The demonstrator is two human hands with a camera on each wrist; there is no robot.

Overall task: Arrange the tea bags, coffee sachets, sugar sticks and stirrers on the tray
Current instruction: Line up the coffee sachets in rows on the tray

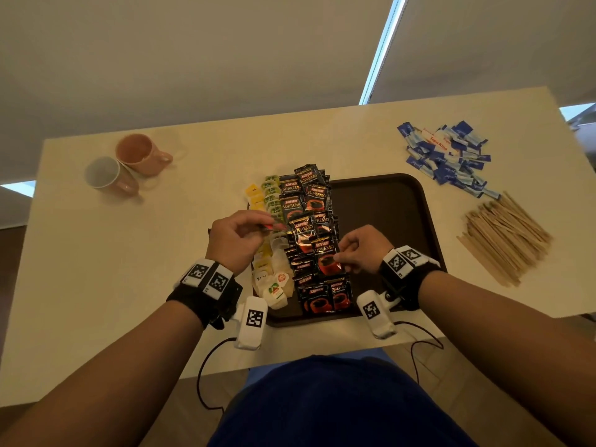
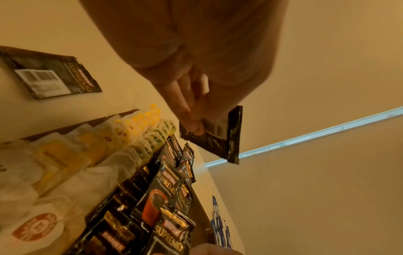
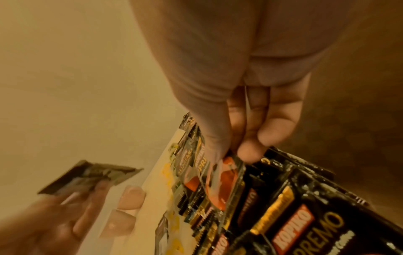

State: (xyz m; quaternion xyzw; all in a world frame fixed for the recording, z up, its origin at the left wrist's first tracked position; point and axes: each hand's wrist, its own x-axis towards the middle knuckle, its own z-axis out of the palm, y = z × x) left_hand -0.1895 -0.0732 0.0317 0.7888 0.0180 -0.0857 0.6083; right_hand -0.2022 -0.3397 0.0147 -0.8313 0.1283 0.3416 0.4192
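A brown tray [image 1: 380, 221] lies in front of me. Tea bags [image 1: 271, 195] fill its left column and black coffee sachets [image 1: 304, 196] overlap in a row beside them. Above the tea bags, my left hand [image 1: 264, 225] pinches one coffee sachet [image 2: 220, 139] clear of the tray. My right hand [image 1: 338, 257] pinches the lower edge of another coffee sachet [image 1: 327, 258] lying in the row; the right wrist view shows thumb and fingertips [image 3: 246, 151] on it. Blue sugar sticks [image 1: 448, 156] are piled at the table's far right, with wooden stirrers [image 1: 503, 237] nearer.
Two mugs [image 1: 129, 166] stand at the far left of the table. One coffee sachet [image 2: 54, 75] lies face down on the table left of the tray. The tray's right half is bare. The table's near edge is just below the tray.
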